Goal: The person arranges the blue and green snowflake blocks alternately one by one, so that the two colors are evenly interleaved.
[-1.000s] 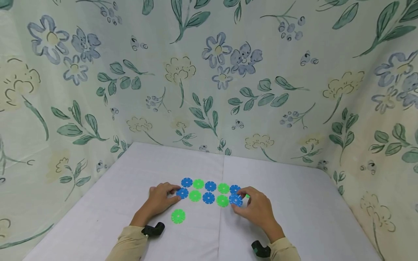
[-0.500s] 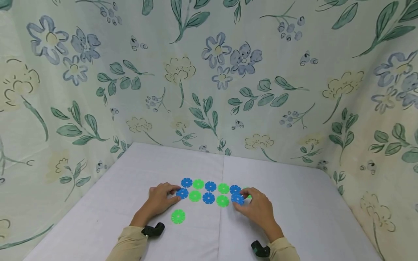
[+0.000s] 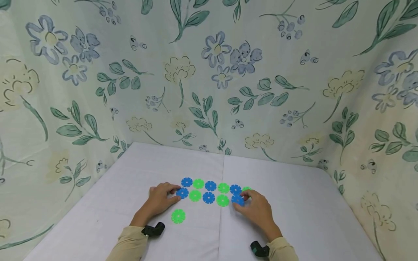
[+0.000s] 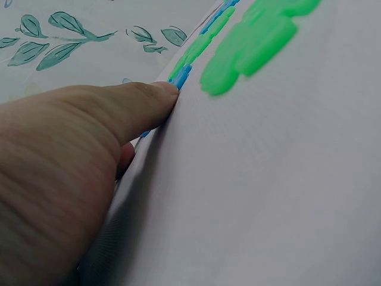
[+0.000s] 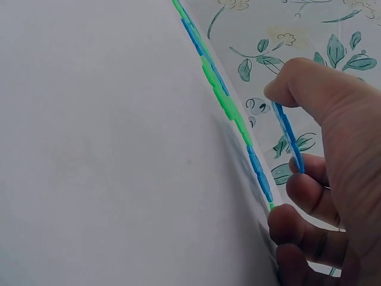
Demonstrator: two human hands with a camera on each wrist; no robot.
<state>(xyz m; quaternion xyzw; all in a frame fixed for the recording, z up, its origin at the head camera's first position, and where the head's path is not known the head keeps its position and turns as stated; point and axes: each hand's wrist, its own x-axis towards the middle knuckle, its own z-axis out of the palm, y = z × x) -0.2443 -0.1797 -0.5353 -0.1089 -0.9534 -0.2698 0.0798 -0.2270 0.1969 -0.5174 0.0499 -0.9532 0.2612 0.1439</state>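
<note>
My left hand [image 3: 160, 198] rests on the table at the left end of two rows of notched plastic discs. Its thumb and index finger touch opposite edges of the blue disc [image 3: 182, 193] at the front row's left end. Between right thumb and fingertips, my right hand [image 3: 258, 211] pinches another blue disc [image 5: 288, 131] by its edges. In the right wrist view that disc stands clear of the table. In the head view it appears just right of the front row's green disc [image 3: 223, 200]. A green disc [image 3: 247, 189] behind the right fingers is partly hidden.
The back row alternates blue and green, with a blue disc [image 3: 187, 182] at its left end. A lone green disc [image 3: 178, 216] lies nearer to me. A white cloth [image 3: 294, 217] covers the table; a floral curtain [image 3: 209, 90] hangs behind it.
My right hand has shifted slightly right with the pinched blue disc. More of the green disc behind its fingers now shows. My left hand has stayed in place.
</note>
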